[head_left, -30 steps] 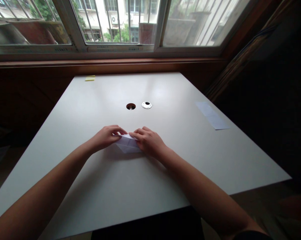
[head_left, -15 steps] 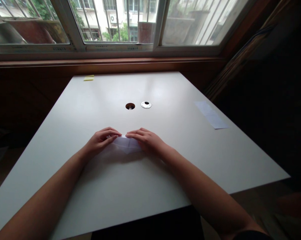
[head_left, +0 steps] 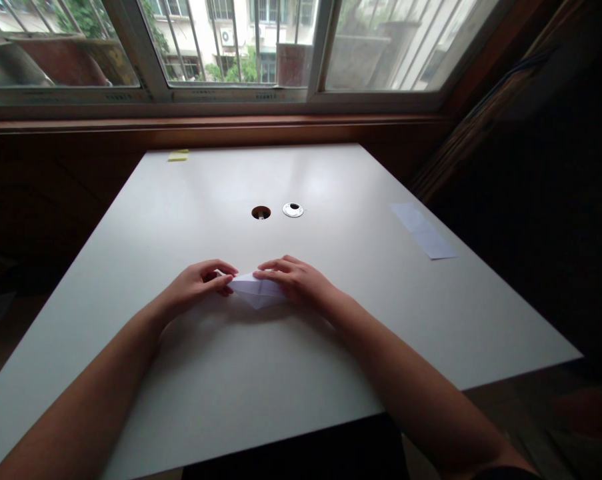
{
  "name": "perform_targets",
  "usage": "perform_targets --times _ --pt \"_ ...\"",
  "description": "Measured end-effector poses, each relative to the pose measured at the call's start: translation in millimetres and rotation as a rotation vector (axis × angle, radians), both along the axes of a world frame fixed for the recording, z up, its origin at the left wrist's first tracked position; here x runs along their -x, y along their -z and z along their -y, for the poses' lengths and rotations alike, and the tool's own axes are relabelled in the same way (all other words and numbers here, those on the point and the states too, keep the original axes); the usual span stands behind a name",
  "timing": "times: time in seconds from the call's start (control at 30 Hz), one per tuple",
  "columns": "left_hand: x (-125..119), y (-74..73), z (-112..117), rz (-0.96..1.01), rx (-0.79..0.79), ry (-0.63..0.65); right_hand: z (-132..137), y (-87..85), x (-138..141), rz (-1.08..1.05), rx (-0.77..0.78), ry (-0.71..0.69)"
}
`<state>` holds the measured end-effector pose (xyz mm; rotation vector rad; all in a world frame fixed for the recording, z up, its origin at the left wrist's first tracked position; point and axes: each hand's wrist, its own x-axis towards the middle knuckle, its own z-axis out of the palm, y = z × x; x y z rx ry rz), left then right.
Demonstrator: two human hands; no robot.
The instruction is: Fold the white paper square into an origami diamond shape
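A folded piece of white paper is held between my two hands, low over the white table. Its near edge comes to a point toward me. At the paper's left end, my left hand pinches it between thumb and fingers. My right hand grips the right end, its fingers lying over the top edge; the thumb is partly hidden behind them. Part of the right end of the paper is covered by that hand.
A strip of white paper lies near the table's right edge. Beyond my hands are a round cable hole and its silver ring cover. A yellow sticky note sits at the far left corner, below the window.
My left hand has shifted slightly left and down the paper's end, its fingers now more curled. The paper's upper left edge shows more. My right hand has hardly moved.
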<state>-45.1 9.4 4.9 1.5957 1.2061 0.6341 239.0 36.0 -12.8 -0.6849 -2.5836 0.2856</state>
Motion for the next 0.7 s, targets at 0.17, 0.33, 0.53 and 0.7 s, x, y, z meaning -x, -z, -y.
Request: perform_targets --times 0.17,0.33,0.53,0.7 --pt "-2 -5.6 2 0.046 0.08 -0.001 2 0.9 1 -0.031 0.03 0.044" --pt "-10 -9.0 6 0.105 0.101 -0.149 0 6.3 1 -0.08 0.039 0.08" --pt "-21 -9.0 10 0.116 0.047 -0.344 -2 7.1 1 -0.094 0.068 0.072" --pt "-25 -2.2 9 0.128 0.001 -0.392 1 2.0 2 -0.091 0.112 0.055"
